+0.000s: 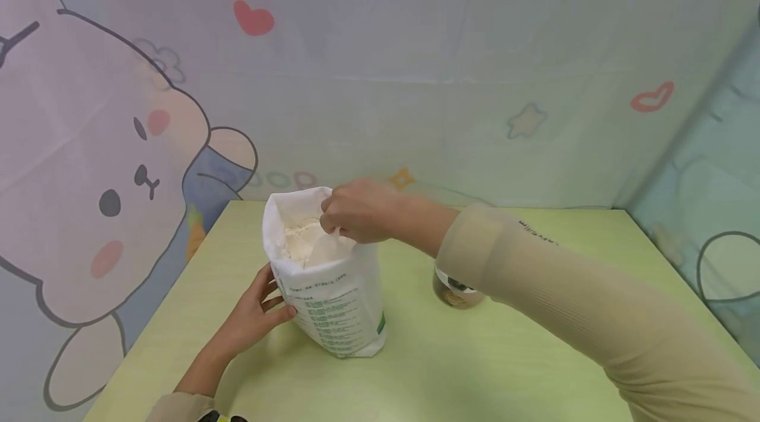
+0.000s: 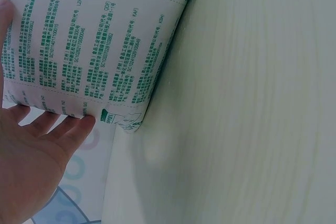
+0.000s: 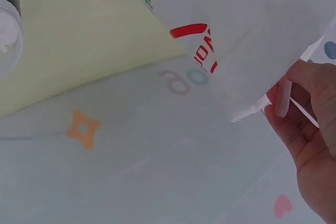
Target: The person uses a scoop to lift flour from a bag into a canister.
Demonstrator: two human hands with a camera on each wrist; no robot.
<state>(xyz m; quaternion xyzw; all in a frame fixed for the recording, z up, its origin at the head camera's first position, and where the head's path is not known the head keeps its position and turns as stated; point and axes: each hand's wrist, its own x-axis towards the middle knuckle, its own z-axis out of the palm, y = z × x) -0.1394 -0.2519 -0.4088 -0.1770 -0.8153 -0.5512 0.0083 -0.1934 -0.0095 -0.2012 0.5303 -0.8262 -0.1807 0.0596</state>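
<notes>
A white paper bag printed with green text stands open on the table, with off-white powder inside. My left hand holds the bag's left side, thumb on the front and fingers spread along the side; in the left wrist view the fingertips touch its printed face. Over the bag's mouth, my right hand pinches the handle of a translucent scoop that reaches down to the powder. The clear handle shows between the fingers in the right wrist view. The scoop's lower end is hard to make out.
A round jar stands on the table right of the bag, partly hidden by my right sleeve. The light green table ends at a cloth backdrop printed with cartoon figures.
</notes>
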